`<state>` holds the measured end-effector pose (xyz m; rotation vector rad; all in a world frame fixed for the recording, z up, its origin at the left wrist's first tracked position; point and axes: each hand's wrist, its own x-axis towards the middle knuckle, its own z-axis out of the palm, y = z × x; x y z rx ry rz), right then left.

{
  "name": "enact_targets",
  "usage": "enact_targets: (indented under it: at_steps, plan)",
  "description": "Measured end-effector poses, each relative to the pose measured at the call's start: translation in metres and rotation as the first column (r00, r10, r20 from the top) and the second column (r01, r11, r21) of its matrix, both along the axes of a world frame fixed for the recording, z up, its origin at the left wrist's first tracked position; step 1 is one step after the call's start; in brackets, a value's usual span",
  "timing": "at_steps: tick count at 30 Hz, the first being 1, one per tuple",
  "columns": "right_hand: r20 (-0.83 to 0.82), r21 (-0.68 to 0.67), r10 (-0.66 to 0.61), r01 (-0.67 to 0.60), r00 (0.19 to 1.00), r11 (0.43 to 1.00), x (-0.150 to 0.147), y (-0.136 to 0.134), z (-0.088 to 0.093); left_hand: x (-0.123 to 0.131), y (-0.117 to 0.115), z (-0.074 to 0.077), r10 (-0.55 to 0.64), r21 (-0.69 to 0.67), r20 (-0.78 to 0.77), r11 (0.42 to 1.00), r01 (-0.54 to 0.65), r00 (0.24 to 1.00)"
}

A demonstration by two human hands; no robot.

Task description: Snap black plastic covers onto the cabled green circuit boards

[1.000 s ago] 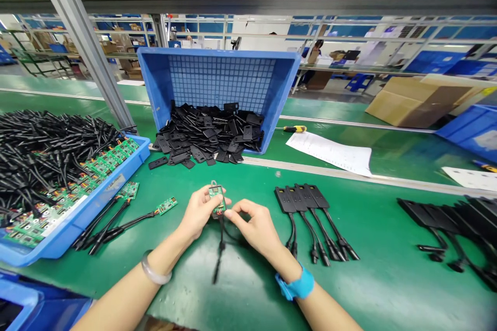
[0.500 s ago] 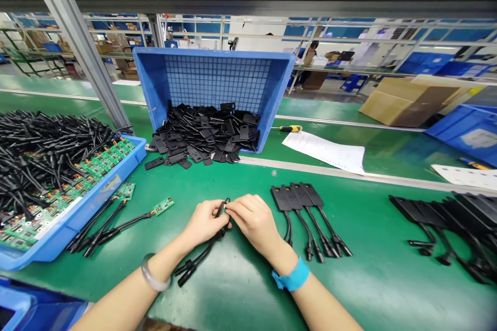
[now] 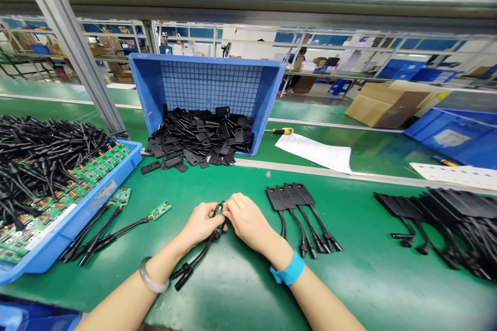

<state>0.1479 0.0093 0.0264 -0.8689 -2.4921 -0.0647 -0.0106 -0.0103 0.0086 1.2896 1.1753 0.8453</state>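
Note:
My left hand (image 3: 204, 225) is closed around a small green circuit board in a black part, whose black cable (image 3: 196, 264) hangs down toward me with its connector ends on the green bench. My right hand (image 3: 245, 220) pinches at the upper edge of the same piece, its fingertips against those of the left. Exactly what the right fingertips grip is hidden. Left of my hands lies a bare circuit board (image 3: 160, 210) on its cable, beside more boards with cables. To the right, several black cased units (image 3: 290, 196) lie in a row, cables toward me.
A tilted blue crate (image 3: 267, 98) spills black casings (image 3: 202, 137) at the back. The blue tray (image 3: 128, 165) on the left is heaped with cabled boards. A screwdriver (image 3: 286, 131), a paper sheet (image 3: 316, 152), more cased units (image 3: 450, 207) and a metal post (image 3: 73, 46) are also around.
The view has shifted slightly, moving the background objects left. Both hands remain together on the piece, and more of the green board now shows between the fingers.

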Motion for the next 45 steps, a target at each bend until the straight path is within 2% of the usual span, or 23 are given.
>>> enact_targets:
  at_steps: [3,5,7,11,14,19,22,26,29,31,32,34,35,37,41,43,45]
  plan:
    - [0.025,-0.066,-0.166,0.167,0.986,0.984,0.014,0.027,0.003,0.000,0.001,0.004,0.113,-0.110,0.153,0.989,-0.096,0.982]
    - [0.063,-0.044,-0.340,0.343,0.938,0.938,0.033,0.054,0.004,0.000,0.001,0.006,0.165,-0.149,0.227,0.980,-0.133,0.960]
    - [0.081,-0.023,-0.458,0.461,0.885,0.887,0.054,0.081,0.002,0.000,0.001,0.006,0.180,-0.150,0.276,0.978,-0.143,0.944]
    - [0.114,-0.014,-0.589,0.594,0.800,0.804,0.076,0.115,-0.002,0.001,0.001,0.004,0.210,-0.147,0.313,0.974,-0.171,0.926]
    - [0.126,-0.021,-0.596,0.603,0.793,0.798,0.060,0.128,-0.003,0.001,0.002,0.003,0.227,-0.155,0.333,0.971,-0.185,0.915]
    - [0.114,-0.082,-0.452,0.461,0.885,0.883,0.000,0.146,-0.002,0.001,0.004,0.001,0.243,-0.137,0.348,0.969,-0.207,0.906]
    - [0.076,-0.127,-0.385,0.392,0.920,0.911,-0.024,0.149,0.001,0.000,0.005,0.001,0.247,-0.122,0.367,0.969,-0.217,0.897]
    - [-0.041,-0.187,-0.360,0.346,0.932,0.919,-0.030,0.134,0.013,-0.001,0.004,0.003,0.280,-0.174,0.350,0.957,-0.231,0.894]
    - [-0.149,-0.230,-0.356,0.318,0.923,0.920,-0.022,0.107,0.025,-0.001,0.002,0.006,0.260,-0.207,0.347,0.958,-0.197,0.901]
    - [-0.301,-0.345,-0.327,0.217,0.896,0.913,-0.014,0.083,0.029,-0.001,0.001,0.007,0.226,-0.183,0.357,0.968,-0.169,0.906]
    - [-0.404,-0.420,-0.305,0.121,0.862,0.899,-0.010,0.071,0.029,-0.001,0.001,0.007,0.207,-0.163,0.359,0.974,-0.158,0.910]
    - [-0.602,-0.536,-0.280,-0.119,0.748,0.836,-0.002,0.048,0.026,-0.001,0.000,0.007,0.168,-0.134,0.357,0.983,-0.128,0.919]
    - [-0.668,-0.564,-0.282,-0.221,0.689,0.795,0.001,0.039,0.023,-0.001,0.000,0.007,0.147,-0.130,0.358,0.986,-0.107,0.922]
    - [-0.715,-0.602,-0.298,-0.341,0.632,0.722,0.005,0.025,0.016,-0.001,-0.001,0.007,0.097,-0.134,0.370,0.990,-0.051,0.924]
    - [-0.697,-0.678,-0.334,-0.434,0.634,0.593,0.006,0.014,0.000,-0.002,-0.002,0.006,-0.012,-0.086,0.419,0.995,0.053,0.908]
    - [-0.689,-0.696,-0.352,-0.444,0.634,0.564,0.005,0.013,-0.005,-0.002,-0.002,0.005,-0.042,-0.046,0.410,0.997,0.067,0.911]
    - [-0.692,-0.696,-0.368,-0.440,0.621,0.567,0.003,0.013,-0.007,-0.002,-0.002,0.004,-0.050,-0.031,0.363,0.997,0.066,0.930]
